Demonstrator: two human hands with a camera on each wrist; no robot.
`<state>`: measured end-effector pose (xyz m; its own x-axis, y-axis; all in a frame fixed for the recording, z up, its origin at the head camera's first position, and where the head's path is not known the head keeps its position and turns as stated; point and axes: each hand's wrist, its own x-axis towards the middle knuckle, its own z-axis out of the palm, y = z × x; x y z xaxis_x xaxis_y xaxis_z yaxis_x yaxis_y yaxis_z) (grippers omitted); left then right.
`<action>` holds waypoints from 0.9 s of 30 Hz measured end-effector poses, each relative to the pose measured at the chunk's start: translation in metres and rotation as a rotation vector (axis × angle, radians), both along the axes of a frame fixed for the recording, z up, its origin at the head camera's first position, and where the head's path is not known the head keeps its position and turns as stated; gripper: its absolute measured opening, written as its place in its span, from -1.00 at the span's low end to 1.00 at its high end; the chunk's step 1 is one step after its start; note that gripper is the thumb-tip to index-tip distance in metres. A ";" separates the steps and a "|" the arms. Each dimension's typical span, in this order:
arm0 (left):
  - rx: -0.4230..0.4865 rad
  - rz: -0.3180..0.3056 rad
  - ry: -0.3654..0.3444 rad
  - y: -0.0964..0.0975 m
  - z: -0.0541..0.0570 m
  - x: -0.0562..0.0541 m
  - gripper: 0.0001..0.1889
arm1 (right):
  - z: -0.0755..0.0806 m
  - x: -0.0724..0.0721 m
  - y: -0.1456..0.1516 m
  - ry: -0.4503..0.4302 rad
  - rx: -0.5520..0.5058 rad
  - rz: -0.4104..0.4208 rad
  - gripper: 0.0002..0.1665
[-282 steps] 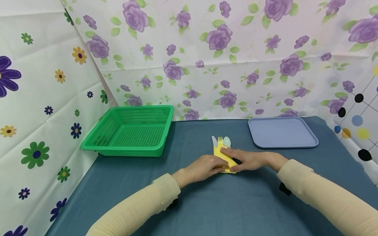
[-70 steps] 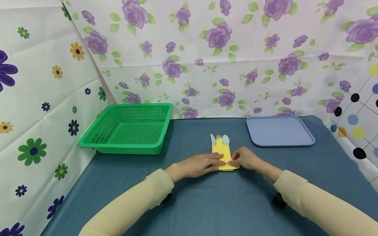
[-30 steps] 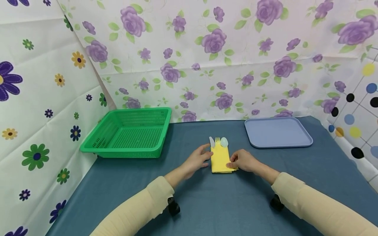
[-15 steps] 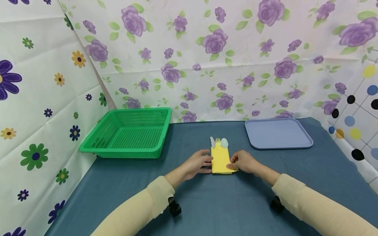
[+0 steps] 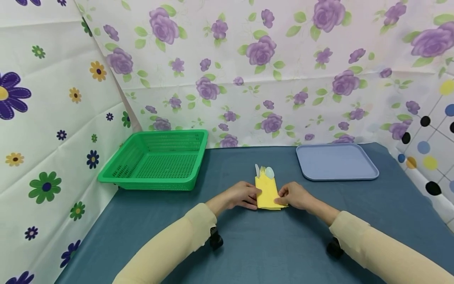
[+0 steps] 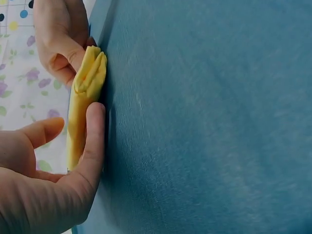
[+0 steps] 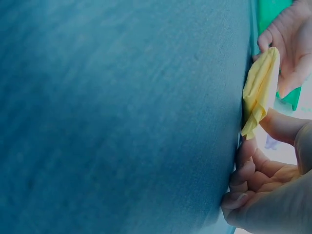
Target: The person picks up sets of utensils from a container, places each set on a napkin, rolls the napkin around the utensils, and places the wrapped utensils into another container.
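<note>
A folded yellow napkin (image 5: 267, 192) lies on the table, wrapped around the lower parts of three pieces of cutlery. Out of its top stick a pale knife (image 5: 257, 170), a yellow fork (image 5: 263, 171) and a pale green spoon (image 5: 269, 172). My right hand (image 5: 296, 195) pinches the napkin's lower right corner between thumb and fingers. At the left edge is my left hand (image 5: 241, 195), its thumb over the napkin. In the left wrist view, one finger (image 6: 95, 131) lies along the napkin's side near the tabletop, and the thumb is held apart above.
A green perforated basket (image 5: 152, 180) stands at the back left of the blue-covered table (image 5: 248, 252). At the back right lies a light blue tray (image 5: 337, 161). Flower-printed sheets (image 5: 227, 47) hang behind and at the left.
My left hand lifted off the napkin's lower left, shifted to its left edge and now closes in on it there. The right hand went from flat on top to pinching the lower right corner.
</note>
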<state>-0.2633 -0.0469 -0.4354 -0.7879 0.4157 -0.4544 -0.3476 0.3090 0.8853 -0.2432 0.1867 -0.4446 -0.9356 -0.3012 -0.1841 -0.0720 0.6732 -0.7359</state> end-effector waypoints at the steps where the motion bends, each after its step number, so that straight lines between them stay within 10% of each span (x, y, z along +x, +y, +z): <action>1: -0.013 -0.005 0.001 0.001 0.000 -0.001 -0.57 | 0.000 0.000 0.000 0.000 -0.001 -0.001 -0.75; 10: -0.027 -0.024 0.018 0.008 -0.002 -0.001 -0.70 | 0.000 0.001 0.003 0.021 -0.024 0.028 -0.78; 27: 0.293 -0.013 0.036 0.013 -0.015 0.007 -0.52 | 0.000 0.002 0.002 0.197 -0.050 0.032 -0.79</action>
<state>-0.2562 -0.0338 -0.4503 -0.7951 0.5352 -0.2851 -0.3116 0.0428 0.9493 -0.2414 0.1889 -0.4449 -0.9417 -0.3360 0.0172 -0.2387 0.6311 -0.7381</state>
